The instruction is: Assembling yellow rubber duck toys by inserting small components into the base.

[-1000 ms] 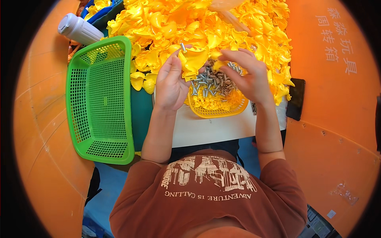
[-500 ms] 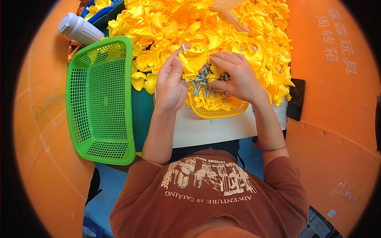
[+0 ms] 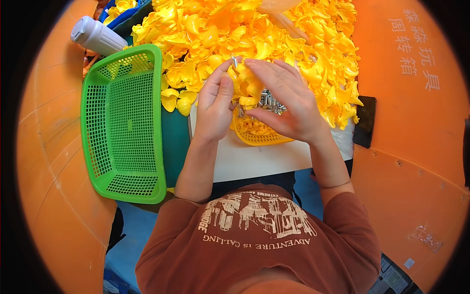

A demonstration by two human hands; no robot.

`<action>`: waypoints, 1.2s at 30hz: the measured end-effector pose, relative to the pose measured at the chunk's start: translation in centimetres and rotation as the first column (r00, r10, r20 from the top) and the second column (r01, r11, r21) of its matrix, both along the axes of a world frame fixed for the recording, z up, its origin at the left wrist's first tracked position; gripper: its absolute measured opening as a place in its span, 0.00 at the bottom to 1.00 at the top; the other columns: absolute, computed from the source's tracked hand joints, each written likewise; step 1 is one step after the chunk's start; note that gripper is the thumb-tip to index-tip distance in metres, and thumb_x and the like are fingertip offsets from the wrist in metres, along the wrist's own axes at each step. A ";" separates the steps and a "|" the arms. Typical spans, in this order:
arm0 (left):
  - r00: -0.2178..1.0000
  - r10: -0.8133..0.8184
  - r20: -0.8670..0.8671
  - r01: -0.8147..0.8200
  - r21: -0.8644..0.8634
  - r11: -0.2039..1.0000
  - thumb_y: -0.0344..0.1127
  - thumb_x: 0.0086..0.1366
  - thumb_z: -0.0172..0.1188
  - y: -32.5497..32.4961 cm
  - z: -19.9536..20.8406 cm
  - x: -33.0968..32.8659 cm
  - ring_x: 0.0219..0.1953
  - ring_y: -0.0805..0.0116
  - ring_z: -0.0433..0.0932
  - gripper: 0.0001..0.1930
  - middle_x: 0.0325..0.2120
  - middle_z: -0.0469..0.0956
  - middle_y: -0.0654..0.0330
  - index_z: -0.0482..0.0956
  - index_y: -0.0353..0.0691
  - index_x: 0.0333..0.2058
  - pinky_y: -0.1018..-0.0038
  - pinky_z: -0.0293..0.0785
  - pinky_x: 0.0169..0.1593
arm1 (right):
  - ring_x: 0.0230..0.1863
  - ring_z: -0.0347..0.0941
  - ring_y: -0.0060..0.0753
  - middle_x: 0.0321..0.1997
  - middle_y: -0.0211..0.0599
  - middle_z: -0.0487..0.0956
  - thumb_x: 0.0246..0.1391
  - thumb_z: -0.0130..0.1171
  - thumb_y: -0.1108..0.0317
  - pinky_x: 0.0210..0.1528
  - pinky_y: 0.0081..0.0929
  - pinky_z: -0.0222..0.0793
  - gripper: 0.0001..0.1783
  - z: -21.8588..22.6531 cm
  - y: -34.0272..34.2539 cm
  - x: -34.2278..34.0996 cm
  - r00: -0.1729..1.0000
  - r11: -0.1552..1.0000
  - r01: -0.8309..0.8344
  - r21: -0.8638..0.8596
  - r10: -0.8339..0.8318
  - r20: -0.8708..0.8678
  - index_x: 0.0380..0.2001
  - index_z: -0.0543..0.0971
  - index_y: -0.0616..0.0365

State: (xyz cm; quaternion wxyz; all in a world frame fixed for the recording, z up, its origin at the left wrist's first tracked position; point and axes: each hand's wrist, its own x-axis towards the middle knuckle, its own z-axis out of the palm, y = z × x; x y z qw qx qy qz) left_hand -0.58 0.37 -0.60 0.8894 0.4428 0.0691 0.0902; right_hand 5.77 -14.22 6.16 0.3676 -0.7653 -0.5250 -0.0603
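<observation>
Yellow pieces and a pin, seemingly unjoined, are being pinched by left hand and right hand; a loose heap is remaining at twelve o'clock.

At 2 o'clock, two slanting columns of pale Chinese characters are borne by an orange panel. At 6 o'clock, cream capital lettering, inverted, is carried beside a large graphic on a brown shirt. At 4 o'clock, a small white label is noted on the panel; its marking cannot be read
</observation>
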 end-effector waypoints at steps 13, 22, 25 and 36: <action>0.975 0.085 0.205 -0.099 0.057 0.993 0.35 0.65 0.51 -1.2 0.8 -0.4 0.53 0.70 0.66 0.24 0.52 0.64 0.55 0.57 0.30 0.56 0.74 0.64 0.55 | 0.54 0.69 0.42 0.53 0.44 0.72 0.35 0.68 0.71 0.56 0.38 0.61 0.38 -1.1 1.1 -0.8 0.986 0.998 0.050 0.038 -0.055 0.157 0.53 0.67 0.63; 0.966 0.049 0.253 -0.037 -0.052 0.998 0.33 0.64 0.53 -1.2 0.5 -0.6 0.54 0.69 0.64 0.26 0.52 0.63 0.54 0.55 0.30 0.56 0.73 0.61 0.57 | 0.54 0.69 0.44 0.50 0.45 0.74 0.36 0.66 0.75 0.56 0.38 0.62 0.34 -1.0 0.9 -1.2 0.972 0.997 0.038 0.065 -0.052 0.231 0.51 0.68 0.65; 0.969 0.056 0.241 -0.049 -0.035 0.998 0.34 0.64 0.52 -1.4 0.7 -0.5 0.53 0.69 0.65 0.25 0.52 0.64 0.54 0.55 0.30 0.56 0.73 0.62 0.57 | 0.54 0.69 0.44 0.51 0.46 0.74 0.36 0.66 0.75 0.56 0.39 0.62 0.34 -1.4 0.7 -1.1 0.969 0.997 0.031 0.074 -0.048 0.241 0.51 0.68 0.65; 0.933 0.006 0.360 0.000 -0.016 1.000 0.36 0.64 0.52 -1.5 0.9 -0.7 0.53 0.66 0.65 0.27 0.51 0.64 0.52 0.55 0.30 0.56 0.70 0.60 0.58 | 0.49 0.69 0.25 0.51 0.41 0.73 0.55 0.51 0.74 0.52 0.23 0.65 0.19 -0.8 -0.2 0.0 0.635 0.935 0.262 0.239 0.019 -0.772 0.50 0.69 0.69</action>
